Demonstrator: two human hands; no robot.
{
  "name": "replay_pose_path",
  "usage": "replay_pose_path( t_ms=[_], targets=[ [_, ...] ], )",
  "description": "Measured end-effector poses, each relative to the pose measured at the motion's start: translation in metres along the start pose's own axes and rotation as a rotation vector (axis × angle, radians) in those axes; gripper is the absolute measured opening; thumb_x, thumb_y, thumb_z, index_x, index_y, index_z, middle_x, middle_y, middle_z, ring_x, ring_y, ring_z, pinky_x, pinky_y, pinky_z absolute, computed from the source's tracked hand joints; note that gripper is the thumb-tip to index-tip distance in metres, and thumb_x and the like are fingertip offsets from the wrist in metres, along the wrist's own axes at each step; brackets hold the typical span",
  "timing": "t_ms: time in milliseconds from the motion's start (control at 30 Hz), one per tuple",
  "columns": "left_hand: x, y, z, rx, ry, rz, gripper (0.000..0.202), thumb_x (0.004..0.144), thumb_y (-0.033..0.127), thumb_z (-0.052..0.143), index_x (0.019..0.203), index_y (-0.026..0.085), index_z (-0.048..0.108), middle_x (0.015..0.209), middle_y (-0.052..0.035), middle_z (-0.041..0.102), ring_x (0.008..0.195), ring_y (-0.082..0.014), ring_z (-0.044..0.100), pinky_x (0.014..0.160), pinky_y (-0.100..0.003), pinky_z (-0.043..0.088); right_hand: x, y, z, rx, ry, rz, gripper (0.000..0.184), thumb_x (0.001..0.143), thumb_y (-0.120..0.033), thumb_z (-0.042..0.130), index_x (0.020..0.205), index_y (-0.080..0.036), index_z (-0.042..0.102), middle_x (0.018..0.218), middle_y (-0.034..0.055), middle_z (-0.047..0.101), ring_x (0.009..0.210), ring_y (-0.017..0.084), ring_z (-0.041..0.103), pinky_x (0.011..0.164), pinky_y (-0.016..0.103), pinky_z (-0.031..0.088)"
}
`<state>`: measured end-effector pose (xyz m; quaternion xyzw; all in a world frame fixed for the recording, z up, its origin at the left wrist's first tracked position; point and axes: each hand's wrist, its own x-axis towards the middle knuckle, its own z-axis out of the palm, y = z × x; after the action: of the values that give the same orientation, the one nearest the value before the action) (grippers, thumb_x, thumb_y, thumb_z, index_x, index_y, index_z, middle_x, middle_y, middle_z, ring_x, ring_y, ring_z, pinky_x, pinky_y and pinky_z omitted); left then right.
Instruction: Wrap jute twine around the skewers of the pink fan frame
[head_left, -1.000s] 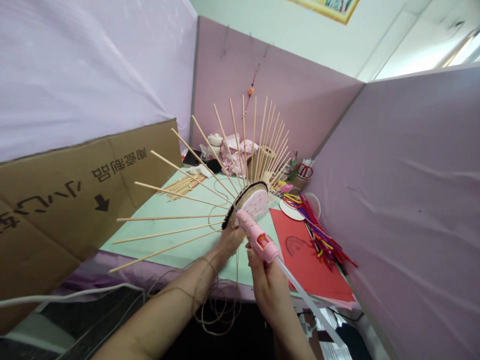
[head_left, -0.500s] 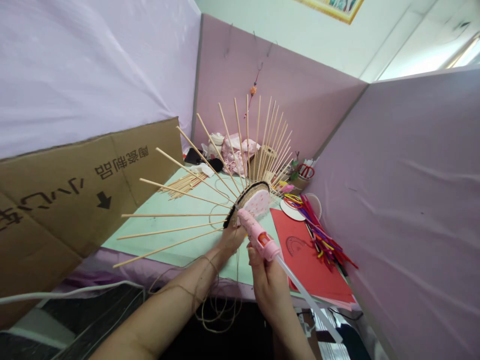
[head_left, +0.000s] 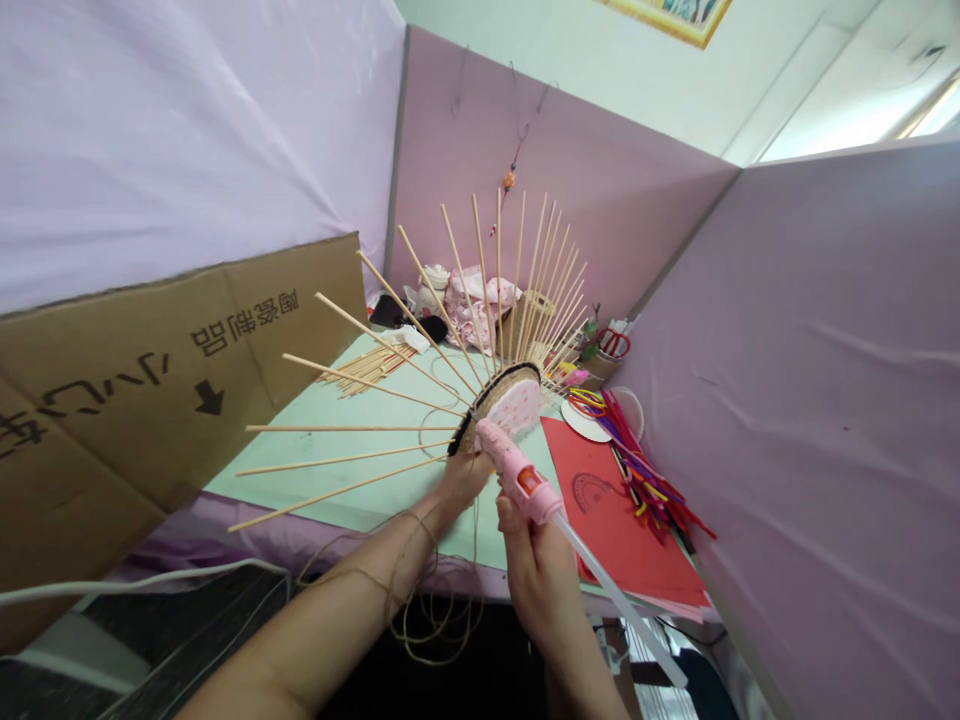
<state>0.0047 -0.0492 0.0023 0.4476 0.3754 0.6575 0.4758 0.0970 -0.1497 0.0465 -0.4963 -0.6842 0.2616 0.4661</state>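
A round craft piece (head_left: 511, 405) has a pink patterned middle, a twine-covered band, a black edge and several thin wooden sticks (head_left: 431, 287) fanning out from it. My left hand (head_left: 463, 482) grips its lower edge, with the fingers mostly hidden behind it. Wrapped in my right hand (head_left: 536, 545) is a pink hot glue gun (head_left: 517, 470), its nozzle end at the band near the lower left edge. A long clear glue stick (head_left: 622, 605) juts from the gun's back. Loose twine (head_left: 435, 612) hangs in loops around my left forearm.
On the pale green table (head_left: 360, 495) lie a bundle of sticks (head_left: 367, 368), red sheets (head_left: 630, 530) with a protractor, and colourful pipe cleaners (head_left: 645, 470). Red-handled scissors (head_left: 615, 345) stand in a holder at the back right. A cardboard panel (head_left: 247, 390) borders the left side.
Almost nothing differs. The view has shifted very slightly; both hands, the glue gun and the craft piece keep their places relative to one another.
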Motion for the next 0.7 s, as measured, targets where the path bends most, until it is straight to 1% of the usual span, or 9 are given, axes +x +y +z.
replay_pose_path(
  t_ms=[100, 200, 367, 533, 700],
  targets=[
    [0.000, 0.003, 0.000, 0.004, 0.013, -0.006, 0.035, 0.072, 0.028, 0.073, 0.107, 0.024, 0.072, 0.114, -0.0055, 0.072, 0.114, -0.0256, 0.062, 0.108, -0.042, 0.044, 0.000, 0.000, 0.000, -0.002, 0.009, -0.009, 0.035, 0.095, -0.044, 0.045, 0.118, -0.022, 0.060, 0.086, 0.0058, 0.062, 0.078, 0.020, 0.056, 0.072, 0.032, 0.049],
    [-0.001, 0.005, 0.001, -0.025, 0.002, 0.016, 0.033, 0.073, 0.027, 0.070, 0.106, 0.022, 0.072, 0.115, -0.0061, 0.071, 0.117, -0.0264, 0.061, 0.107, -0.043, 0.043, 0.000, 0.001, 0.001, 0.004, -0.001, -0.011, 0.036, 0.095, -0.045, 0.045, 0.118, -0.022, 0.060, 0.087, 0.0063, 0.062, 0.081, 0.020, 0.057, 0.074, 0.032, 0.050],
    [-0.001, 0.010, 0.002, 0.010, 0.022, 0.023, 0.023, 0.073, 0.027, 0.069, 0.093, 0.021, 0.075, 0.116, -0.0067, 0.071, 0.120, -0.0271, 0.059, 0.110, -0.041, 0.040, -0.003, 0.000, 0.002, -0.008, -0.011, -0.008, 0.035, 0.095, -0.044, 0.045, 0.117, -0.021, 0.061, 0.092, 0.0077, 0.064, 0.086, 0.021, 0.059, 0.078, 0.033, 0.050],
    [-0.001, 0.011, 0.003, 0.026, 0.009, 0.034, 0.023, 0.076, 0.031, 0.066, 0.095, 0.021, 0.074, 0.117, -0.0078, 0.070, 0.123, -0.0263, 0.057, 0.112, -0.043, 0.036, -0.006, 0.000, 0.002, -0.008, -0.009, -0.010, 0.035, 0.095, -0.043, 0.045, 0.117, -0.021, 0.062, 0.093, 0.0074, 0.065, 0.086, 0.021, 0.060, 0.078, 0.033, 0.050],
    [0.000, 0.010, 0.003, 0.056, 0.023, -0.001, 0.021, 0.076, 0.030, 0.066, 0.094, 0.022, 0.073, 0.117, -0.0083, 0.070, 0.122, -0.0262, 0.058, 0.113, -0.044, 0.035, -0.006, 0.002, 0.002, -0.009, -0.017, -0.015, 0.033, 0.095, -0.043, 0.046, 0.115, -0.022, 0.062, 0.091, 0.0075, 0.064, 0.085, 0.022, 0.060, 0.077, 0.034, 0.050]
  ],
)
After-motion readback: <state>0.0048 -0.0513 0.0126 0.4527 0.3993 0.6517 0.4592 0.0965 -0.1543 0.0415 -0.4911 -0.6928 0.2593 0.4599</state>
